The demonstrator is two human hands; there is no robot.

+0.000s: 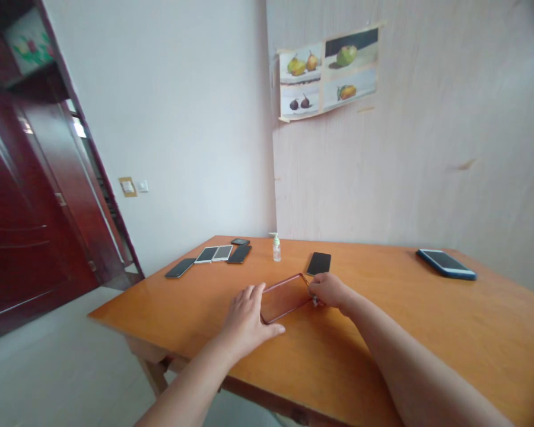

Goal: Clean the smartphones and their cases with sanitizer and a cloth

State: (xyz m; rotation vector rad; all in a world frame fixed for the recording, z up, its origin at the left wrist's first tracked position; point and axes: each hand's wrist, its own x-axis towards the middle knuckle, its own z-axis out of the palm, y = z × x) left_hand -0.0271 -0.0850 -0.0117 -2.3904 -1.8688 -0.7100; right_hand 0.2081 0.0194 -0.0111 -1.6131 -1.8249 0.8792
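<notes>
A clear phone case with a pinkish rim is held a little above or on the wooden table; I cannot tell which. My left hand grips its left end, thumb at the near edge and fingers at the far edge. At the case's right end, my right hand is closed, fingers bent down against the rim. A small, crumpled whitish piece, like tissue or cloth, shows under those fingers, mostly hidden. Just beyond the right hand lies a dark phone.
On the orange-brown table, a clear pump bottle stands near the back. Several phones lie at the back left, including a black phone and a white-framed phone. A phone in a blue case lies at the far right.
</notes>
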